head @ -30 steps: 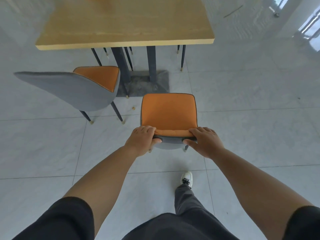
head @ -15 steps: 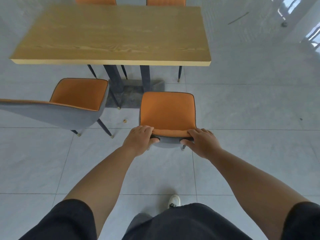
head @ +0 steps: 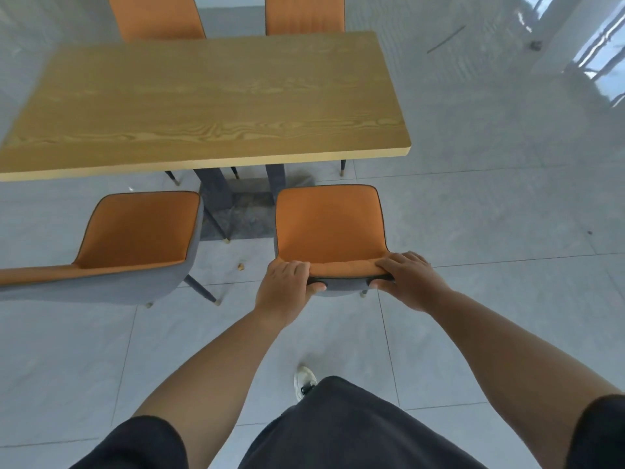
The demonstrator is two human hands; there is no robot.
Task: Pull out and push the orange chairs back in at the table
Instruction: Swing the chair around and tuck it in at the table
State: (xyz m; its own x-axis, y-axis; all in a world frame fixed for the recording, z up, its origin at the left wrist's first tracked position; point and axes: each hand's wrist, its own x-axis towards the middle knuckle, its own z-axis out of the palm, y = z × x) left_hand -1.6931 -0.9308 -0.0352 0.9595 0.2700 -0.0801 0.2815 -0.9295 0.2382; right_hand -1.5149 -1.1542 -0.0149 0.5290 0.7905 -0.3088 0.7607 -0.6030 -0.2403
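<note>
Four orange chairs ring a wooden table (head: 209, 103) on a grey tiled floor (head: 490, 231), and a person stands over the nearest one. At far left, a pulled-out chair (head: 135, 231) sits turned at an angle, its seat clear of the table edge and its grey back toward the camera. Two more chairs (head: 159, 16) stand on the table's far side, only their orange backs showing. A small crumb (head: 240, 266) lies on the tile between the two near chairs. Right of it, the gripped chair (head: 329, 225) stands square to the table, its seat wholly outside the near edge. The left hand (head: 284, 286) curls over the left end of the backrest top, fingers on the orange front and thumb against the grey rear. The right hand (head: 407, 280) grips the right end the same way. One white shoe (head: 305, 380) is planted on the floor below.

With the seat still out from under the table, the step in hand appears to be the push back in. The next move calls for an even, straight shove from both hands, keeping the seat clear of the table's central legs.
</note>
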